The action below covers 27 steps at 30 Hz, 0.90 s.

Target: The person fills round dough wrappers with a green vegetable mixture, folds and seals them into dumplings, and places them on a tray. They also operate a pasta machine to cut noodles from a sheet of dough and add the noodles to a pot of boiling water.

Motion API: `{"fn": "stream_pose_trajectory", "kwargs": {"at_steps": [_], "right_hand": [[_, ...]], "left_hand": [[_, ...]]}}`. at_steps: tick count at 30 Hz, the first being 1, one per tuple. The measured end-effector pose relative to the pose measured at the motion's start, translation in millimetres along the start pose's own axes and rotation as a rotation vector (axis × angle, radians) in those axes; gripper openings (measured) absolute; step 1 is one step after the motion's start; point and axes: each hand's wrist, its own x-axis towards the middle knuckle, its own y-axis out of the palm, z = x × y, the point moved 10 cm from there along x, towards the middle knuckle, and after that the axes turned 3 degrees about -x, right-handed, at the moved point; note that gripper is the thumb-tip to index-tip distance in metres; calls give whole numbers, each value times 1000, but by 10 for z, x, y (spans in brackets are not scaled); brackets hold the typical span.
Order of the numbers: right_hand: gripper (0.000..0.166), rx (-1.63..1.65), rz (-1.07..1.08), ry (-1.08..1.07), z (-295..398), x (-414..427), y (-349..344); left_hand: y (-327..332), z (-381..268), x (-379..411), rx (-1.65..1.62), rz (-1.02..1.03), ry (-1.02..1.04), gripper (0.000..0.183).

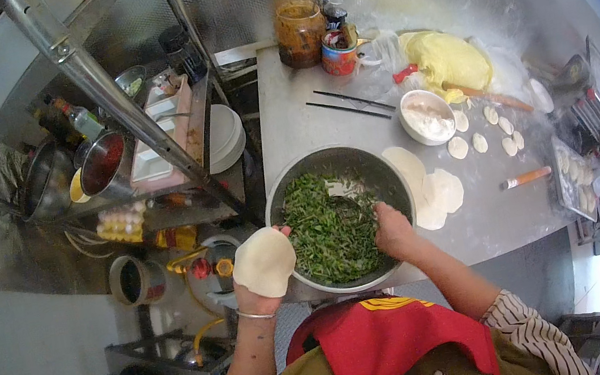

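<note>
A round sheet of rolled dough (264, 263) lies draped over the palm and fingers of my left hand (260, 302), just left of a large metal bowl (396, 188). Chopped green leaves (327, 237) fill much of that bowl, with a pale patch of filling near its far side. Inside the bowl's right edge, my right hand (395, 231) is closed around a utensil that looks like a spoon; its head is down in the greens and hard to make out. Several flat dough rounds (442, 192) overlap on the steel table right of the bowl.
A white bowl of flour (426, 117), black chopsticks (349, 109) and small dough pieces (479, 142) lie beyond the rounds. To the right are a rolling pin (527, 178) and a tray of filled dough (576, 181). A metal rack (142, 113) stands close on the left.
</note>
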Motion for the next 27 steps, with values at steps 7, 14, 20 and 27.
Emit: {"fn": "stream_pose_trajectory", "kwargs": {"at_steps": [7, 14, 20, 27], "right_hand": [[48, -6, -100, -225, 155, 519, -338], [42, 386, 307, -71, -114, 621, 409], [43, 916, 688, 389, -99, 66, 560], [37, 1177, 681, 403, -218, -85, 341]], "left_hand": [[-341, 127, -89, -100, -53, -117, 49], [-330, 143, -53, -72, -72, -104, 51], [-357, 149, -58, -65, -91, -113, 49], [-285, 341, 22, 115, -55, -171, 44]]}}
